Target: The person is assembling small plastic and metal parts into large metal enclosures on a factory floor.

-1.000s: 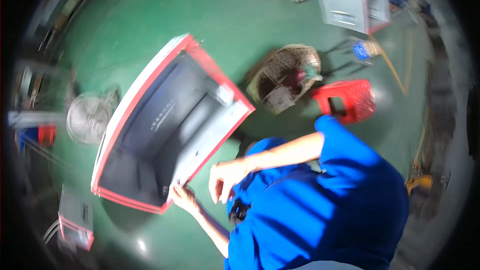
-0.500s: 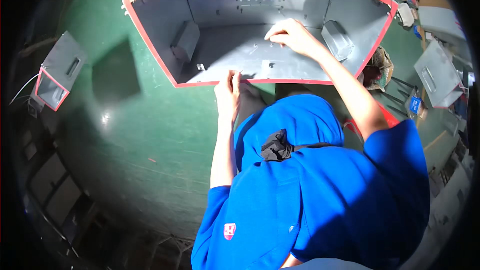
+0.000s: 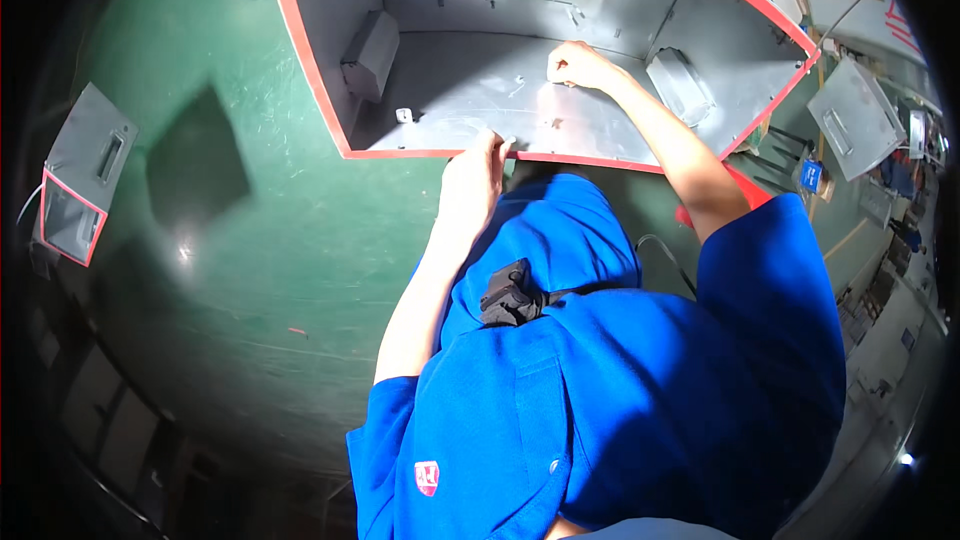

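Note:
A large grey metal box (image 3: 455, 90) with a red rim lies open in front of me. At its near edge is my left hand (image 3: 475, 178), with thumb and fingers pinched together by the red rim (image 3: 400, 153). Whatever lies between those fingertips is too small to make out. My right hand (image 3: 582, 66) reaches inside, above the box's inner floor, its fingers curled closed. Its fingertips hide anything they hold. Small loose bits (image 3: 517, 87) lie on that floor to the left of the right hand, and a small pale piece (image 3: 404, 115) lies near the left corner.
Angular metal housings stand at the inner left (image 3: 372, 55) and inner right (image 3: 680, 87) of the box. Smaller grey metal boxes stand at the far left (image 3: 92, 145) and the right (image 3: 856, 112) on the green floor (image 3: 290, 250). A red stool (image 3: 745, 190) is beside my right arm.
The view has shifted and turned a little. My left hand has slid slightly right along the rim. The right hand's fingers are more tightly curled.

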Tool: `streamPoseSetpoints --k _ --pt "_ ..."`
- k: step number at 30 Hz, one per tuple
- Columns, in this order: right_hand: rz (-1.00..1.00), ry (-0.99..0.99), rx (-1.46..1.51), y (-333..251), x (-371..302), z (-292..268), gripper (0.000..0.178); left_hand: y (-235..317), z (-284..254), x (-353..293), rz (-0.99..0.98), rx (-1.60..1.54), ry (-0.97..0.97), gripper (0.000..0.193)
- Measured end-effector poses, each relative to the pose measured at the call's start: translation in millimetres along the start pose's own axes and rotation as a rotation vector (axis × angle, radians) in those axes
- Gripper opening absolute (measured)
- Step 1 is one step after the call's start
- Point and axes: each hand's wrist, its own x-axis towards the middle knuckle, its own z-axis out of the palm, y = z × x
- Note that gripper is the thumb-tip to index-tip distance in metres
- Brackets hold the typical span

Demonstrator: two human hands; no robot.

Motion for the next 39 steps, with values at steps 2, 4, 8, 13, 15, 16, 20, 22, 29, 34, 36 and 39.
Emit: streamPoseSetpoints --k 2,4,8,13,15,16,20,22,29,34,36,39 --pt "0.018 -0.023 0.002 7 2 1 0.007 1 -1 2 -0.051 0.034 -0.085 0.017" --pt "0.043 -0.04 0.065 5 3 2 0.006 2 0 4 -0.043 0.041 -0.076 0.016" --pt "0.044 -0.095 0.226 11 3 -3 0.007 5 -1 6 -0.045 0.007 -0.071 0.015" --pt "0.068 -0.176 0.186 18 13 -1 0.014 0 8 9 -0.008 0.039 -0.028 0.013" --pt "0.116 -0.196 0.144 18 12 1 0.016 2 11 8 -0.089 0.058 -0.028 0.014" --pt "0.135 -0.198 0.142 20 12 3 0.021 2 13 7 -0.099 0.058 -0.019 0.014" --pt "0.177 -0.182 -0.018 15 11 2 0.03 5 17 9 -0.178 0.053 -0.013 0.014" --pt "0.057 -0.151 -0.163 18 13 4 0.032 4 20 9 -0.181 0.04 0.0 0.015" --pt "-0.034 -0.04 -0.169 42 10 21 0.034 9 21 12 -0.264 0.053 -0.043 0.019" --pt "-0.36 0.22 -0.396 -7 -2 7 0.029 18 30 12 -0.298 -0.052 0.137 0.018" --pt "-0.188 0.051 0.072 -46 -16 0 0.021 14 39 9 -0.396 -0.281 0.185 0.019" --pt "-0.293 -0.338 0.734 -64 -30 5 0.02 20 43 7 -0.456 -0.908 0.17 0.027"
